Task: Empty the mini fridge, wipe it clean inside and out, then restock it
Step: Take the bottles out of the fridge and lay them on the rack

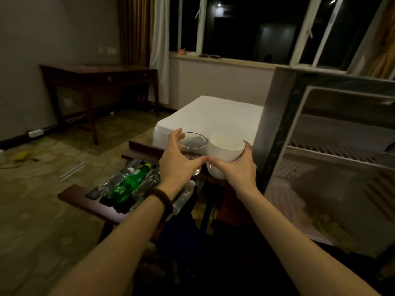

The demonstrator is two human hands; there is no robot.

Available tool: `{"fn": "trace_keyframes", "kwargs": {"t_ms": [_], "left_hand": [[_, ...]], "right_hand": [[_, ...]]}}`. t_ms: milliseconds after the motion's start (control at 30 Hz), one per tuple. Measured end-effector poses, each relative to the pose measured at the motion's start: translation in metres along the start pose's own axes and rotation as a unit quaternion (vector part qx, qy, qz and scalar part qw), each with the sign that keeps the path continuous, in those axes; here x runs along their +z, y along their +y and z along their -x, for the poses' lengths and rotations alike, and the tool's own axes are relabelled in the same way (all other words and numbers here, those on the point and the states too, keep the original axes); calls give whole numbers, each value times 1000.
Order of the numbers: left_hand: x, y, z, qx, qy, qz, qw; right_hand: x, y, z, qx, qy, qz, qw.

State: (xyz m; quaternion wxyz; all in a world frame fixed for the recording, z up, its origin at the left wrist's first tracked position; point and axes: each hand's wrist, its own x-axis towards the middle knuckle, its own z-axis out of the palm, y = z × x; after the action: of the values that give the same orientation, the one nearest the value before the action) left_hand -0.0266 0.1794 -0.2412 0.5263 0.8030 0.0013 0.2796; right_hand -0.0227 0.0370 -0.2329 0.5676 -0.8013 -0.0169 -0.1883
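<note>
Both forearms reach forward and slightly inward, hands meeting at mid-frame. Left hand [178,162]: fingers and thumb curled round a clear glass [193,146], thumb on the far rim side, fingertips wrapped low across the front. A dark bracelet [163,200] sits on the left wrist. Right hand [236,167]: curled round a white cup [224,153], palm on its right side, fingers under and across the front. Glass and cup are upright, side by side, touching or nearly so; the fingertips of the two hands almost meet between them.

Glass: transparent, rounded, stemless; whether it holds liquid, cannot tell. Cup: plain white, rounded, open top; inside looks pale.

Both are held in the air above a dark wooden rack [85,201], just left of the fridge [320,167].

Fridge: at right, front open, pale interior, a wire shelf [333,151] across the middle. Something yellowish lies low in the bottom; blurred, cannot identify.

On the rack: a green bottle [128,184] lying among several clear bottles [111,182]. Behind the hands, a bed [213,116] with a white sheet. Far left, a dark desk [98,77] by the wall; window [245,26] dark.
</note>
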Motion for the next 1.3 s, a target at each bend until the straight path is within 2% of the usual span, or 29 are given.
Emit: {"fn": "trace_keyframes", "kwargs": {"t_ms": [200, 400, 533, 700, 900, 1167, 1300], "left_hand": [[27, -67, -47, -25, -53, -39, 998], [100, -144, -86, -20, -93, -53, 994], [144, -191, -109, -70, -82, -30, 994], [183, -235, -138, -96, -79, -77, 989], [214, -254, -161, -46, -143, -153, 977], [218, -265, -171, -52, -192, -223, 954], [216, -265, -180, -61, -225, -231, 945]], "right_hand": [[49, 65, -47, 51, 9, -5, 999], [91, 145, -104, 130, 87, -8, 988], [111, 187, -131, 157, 103, 12, 982], [143, 231, -163, 198, 86, 18, 976], [171, 274, -186, 199, 143, 13, 969], [186, 295, -183, 175, 174, 49, 968], [191, 297, -183, 180, 164, 57, 968]]}}
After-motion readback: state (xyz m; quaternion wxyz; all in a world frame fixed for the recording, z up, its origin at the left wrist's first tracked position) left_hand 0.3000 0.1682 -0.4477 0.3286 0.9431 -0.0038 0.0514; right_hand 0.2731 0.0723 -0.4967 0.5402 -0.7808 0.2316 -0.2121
